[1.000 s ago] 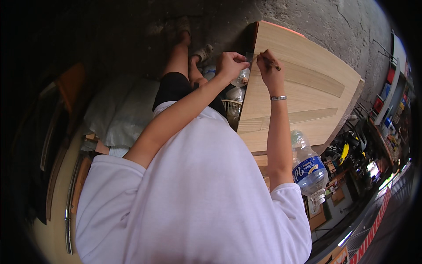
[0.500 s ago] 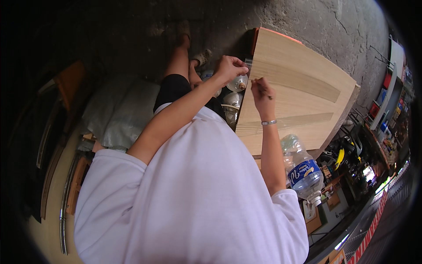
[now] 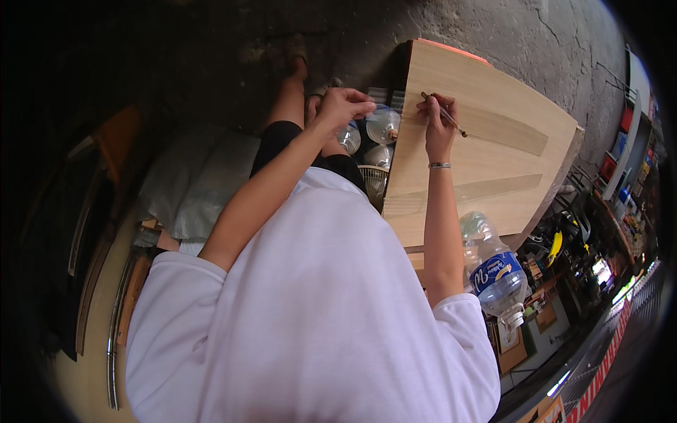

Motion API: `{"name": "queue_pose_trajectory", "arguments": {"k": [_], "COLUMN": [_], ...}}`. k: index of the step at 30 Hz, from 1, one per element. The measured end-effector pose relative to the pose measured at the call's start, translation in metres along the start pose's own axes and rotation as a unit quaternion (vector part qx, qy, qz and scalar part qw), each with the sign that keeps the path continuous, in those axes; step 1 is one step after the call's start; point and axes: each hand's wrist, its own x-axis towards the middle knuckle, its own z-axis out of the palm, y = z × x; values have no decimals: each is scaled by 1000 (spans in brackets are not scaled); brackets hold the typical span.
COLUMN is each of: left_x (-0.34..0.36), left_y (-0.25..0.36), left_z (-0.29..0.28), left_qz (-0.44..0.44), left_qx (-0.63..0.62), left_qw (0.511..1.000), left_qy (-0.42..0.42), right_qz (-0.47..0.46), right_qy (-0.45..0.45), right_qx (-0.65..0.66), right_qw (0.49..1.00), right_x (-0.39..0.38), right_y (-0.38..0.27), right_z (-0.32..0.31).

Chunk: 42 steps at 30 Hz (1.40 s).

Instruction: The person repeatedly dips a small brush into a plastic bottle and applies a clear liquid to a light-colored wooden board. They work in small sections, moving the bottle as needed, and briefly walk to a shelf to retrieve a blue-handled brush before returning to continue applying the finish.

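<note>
My left hand (image 3: 342, 110) hovers left of a pale wooden panel (image 3: 479, 158), thumb and fingertips pinched together; whatever may be between them is too small to make out. Over the panel's left part, my right hand (image 3: 440, 125) grips a slim, dark pen-like tool (image 3: 451, 121) slanting across the fingers. A long translucent strip (image 3: 511, 132) lies across the panel near that hand, with a second strip (image 3: 501, 188) closer to me. Short clear strip ends (image 3: 398, 101) show at the panel's left edge.
Clear rounded plastic containers (image 3: 383, 125) and a ribbed basket (image 3: 374, 182) stand left of the panel. A big plastic bottle (image 3: 497, 271) with a blue label is beside my right forearm. Grey plastic sheeting (image 3: 194, 183) lies at left; cluttered shelving (image 3: 620, 197) is far right.
My left hand has drawn back leftward from the panel's edge. My right hand has moved slightly right and away from me, and the tool now shows clearly across its fingers.
</note>
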Motion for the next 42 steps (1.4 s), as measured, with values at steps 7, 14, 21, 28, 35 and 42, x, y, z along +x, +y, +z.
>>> {"name": "queue_pose_trajectory", "arguments": {"k": [7,14,21,28,35,42], "left_x": [4,-15,-2,3,6,7], "left_y": [3,13,6,-3,-2,-4], "left_z": [43,37,52,74,85,63], "left_qz": [37,33,43,63,36,50], "left_qx": [50,82,20,111,113,47], "left_qw": [996,991,998,980,981,991], "left_qy": [60,97,45,155,152,113], "right_qz": [-41,-41,-18,-17,-27,-49], "right_qy": [-34,-18,-13,-14,-11,-55], "right_qx": [-213,-216,-202,-206,-212,-268], "right_qw": [976,975,979,978,977,961], "right_x": [-3,4,3,3,1,6], "right_y": [-18,-21,-19,-22,-23,-29], "right_z": [7,6,0,-1,1,6]}}
